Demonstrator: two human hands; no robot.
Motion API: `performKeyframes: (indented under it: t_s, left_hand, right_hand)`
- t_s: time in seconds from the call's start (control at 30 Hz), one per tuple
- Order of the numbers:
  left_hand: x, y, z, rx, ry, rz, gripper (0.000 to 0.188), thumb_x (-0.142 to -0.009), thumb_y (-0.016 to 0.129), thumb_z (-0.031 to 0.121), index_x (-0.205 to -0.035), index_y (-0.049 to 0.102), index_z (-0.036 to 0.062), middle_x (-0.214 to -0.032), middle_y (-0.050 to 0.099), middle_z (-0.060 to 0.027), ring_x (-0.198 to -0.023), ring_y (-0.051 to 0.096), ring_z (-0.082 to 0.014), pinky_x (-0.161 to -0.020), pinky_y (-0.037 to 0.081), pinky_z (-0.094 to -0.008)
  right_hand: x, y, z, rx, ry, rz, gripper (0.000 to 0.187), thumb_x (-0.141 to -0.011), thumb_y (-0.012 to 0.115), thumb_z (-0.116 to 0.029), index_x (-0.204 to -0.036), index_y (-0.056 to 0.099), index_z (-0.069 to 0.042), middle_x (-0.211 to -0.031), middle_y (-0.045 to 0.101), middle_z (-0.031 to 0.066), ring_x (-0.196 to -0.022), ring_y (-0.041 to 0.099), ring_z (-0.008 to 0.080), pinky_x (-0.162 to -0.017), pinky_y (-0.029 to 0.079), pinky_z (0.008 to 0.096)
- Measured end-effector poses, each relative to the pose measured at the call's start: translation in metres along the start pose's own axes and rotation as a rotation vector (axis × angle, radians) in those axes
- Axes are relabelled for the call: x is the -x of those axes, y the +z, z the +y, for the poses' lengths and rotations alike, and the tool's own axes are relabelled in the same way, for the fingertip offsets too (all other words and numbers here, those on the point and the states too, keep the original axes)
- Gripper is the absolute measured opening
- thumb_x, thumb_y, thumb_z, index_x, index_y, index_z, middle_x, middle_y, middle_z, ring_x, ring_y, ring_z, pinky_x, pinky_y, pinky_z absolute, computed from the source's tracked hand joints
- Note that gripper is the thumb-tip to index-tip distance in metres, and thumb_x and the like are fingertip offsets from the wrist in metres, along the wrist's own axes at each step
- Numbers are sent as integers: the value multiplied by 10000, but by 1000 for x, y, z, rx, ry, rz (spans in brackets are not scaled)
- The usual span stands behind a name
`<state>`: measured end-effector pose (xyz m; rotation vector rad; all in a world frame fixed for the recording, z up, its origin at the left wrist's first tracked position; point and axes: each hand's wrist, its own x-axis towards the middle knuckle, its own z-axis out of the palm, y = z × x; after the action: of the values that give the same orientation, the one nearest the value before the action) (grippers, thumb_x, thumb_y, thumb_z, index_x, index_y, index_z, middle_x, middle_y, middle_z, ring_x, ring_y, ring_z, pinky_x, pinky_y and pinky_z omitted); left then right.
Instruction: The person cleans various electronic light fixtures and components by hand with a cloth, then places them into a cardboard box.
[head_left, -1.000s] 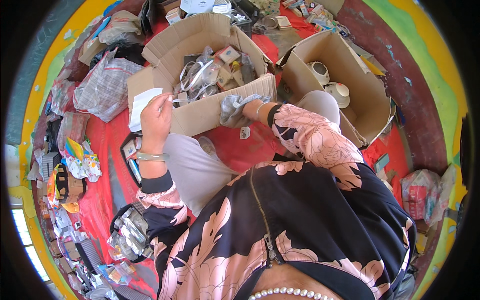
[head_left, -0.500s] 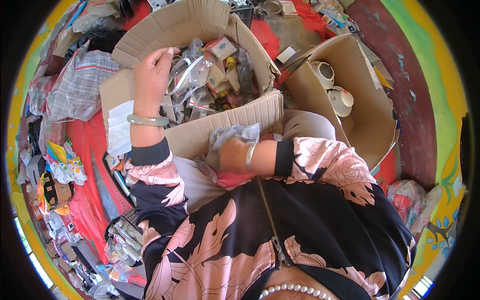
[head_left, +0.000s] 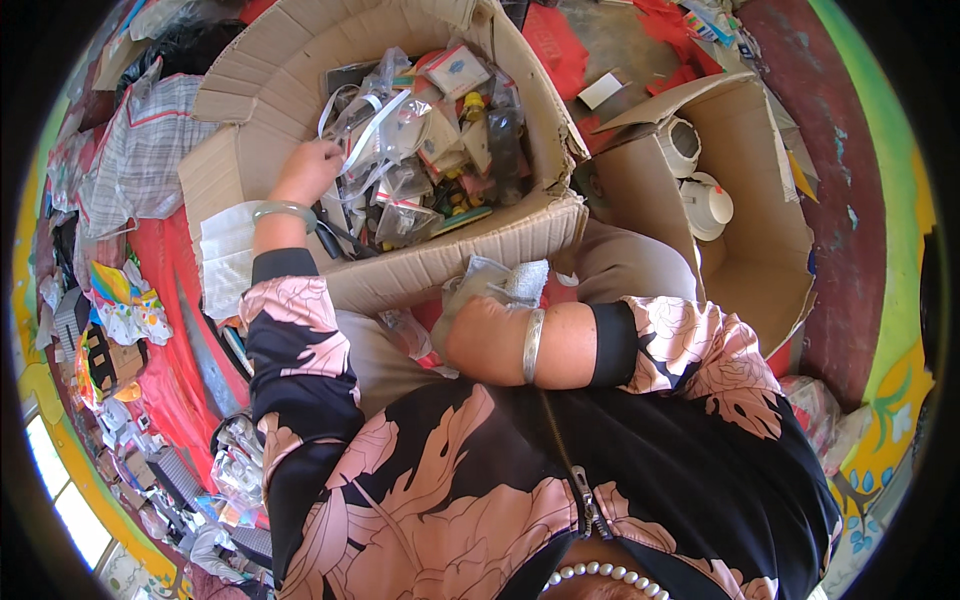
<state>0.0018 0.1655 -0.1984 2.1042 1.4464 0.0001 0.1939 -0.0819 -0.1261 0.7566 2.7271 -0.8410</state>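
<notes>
My left hand is inside the left part of a large cardboard box, its fingers curled together beside a white strap. Whatever those fingers hold, if anything, is hidden. Clear plastic bags, small flat packets and yellow-topped pieces fill the box in a jumble. Closer to my body, below the box's near wall, my right hand is closed on a grey cloth. Its fingertips are out of sight beneath the hand.
A second cardboard box on the right holds white cup-shaped pieces. At the left lie a checked bag, red sheeting and piles of mixed goods. My legs are against the large box's near side.
My left hand has moved down and toward me, from the strap's upper end to lower inside the box. My right hand still holds the cloth. The whole view has shifted slightly.
</notes>
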Motion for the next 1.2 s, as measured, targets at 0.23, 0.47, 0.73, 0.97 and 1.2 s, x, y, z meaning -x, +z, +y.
performKeyframes:
  t_s: [0.23,0.47,0.73,0.97,1.2]
  left_hand:
    - [-22,82,-22,-162,191,-375,293,-778,594,238,-954,664,14,-963,641,-199,-902,613,-328,-823,466,-369]
    - [-48,136,-58,-425,-254,-512,530,-783,547,387,-1062,594,-61,-1093,578,-268,-1036,563,-374,-912,432,-397]
    - [-88,160,-111,701,-404,97,714,-814,564,126,-1400,157,103,-1183,489,-196,-1073,530,-338,-914,431,-389]
    - [-87,78,-48,1690,-106,246,672,-842,451,-43,-1402,105,94,-1212,436,-171,-1093,499,-310,-959,418,-409]
    - [-105,78,-5,35,46,850,186,-748,572,103,-898,637,14,-869,640,-195,-796,617,-343,-751,480,-406]
  right_hand:
    - [-3,-16,13,-19,37,-97,136,-684,593,-152,-713,649,-31,-665,626,106,-616,627,247,-478,424,400]
    - [-12,-9,24,12,46,-48,130,-700,580,-166,-712,649,-56,-657,629,108,-625,627,240,-506,422,374]
    - [-11,-16,29,-1,29,-60,126,-682,588,-174,-698,651,-66,-653,629,121,-629,632,256,-539,437,366]
    - [-16,-16,29,-21,108,-162,159,-670,645,-164,-808,701,-108,-761,669,64,-749,645,240,-575,418,367]
    - [-13,-21,30,-5,98,-112,148,-670,631,-198,-753,681,-87,-714,652,88,-691,636,251,-540,433,377]
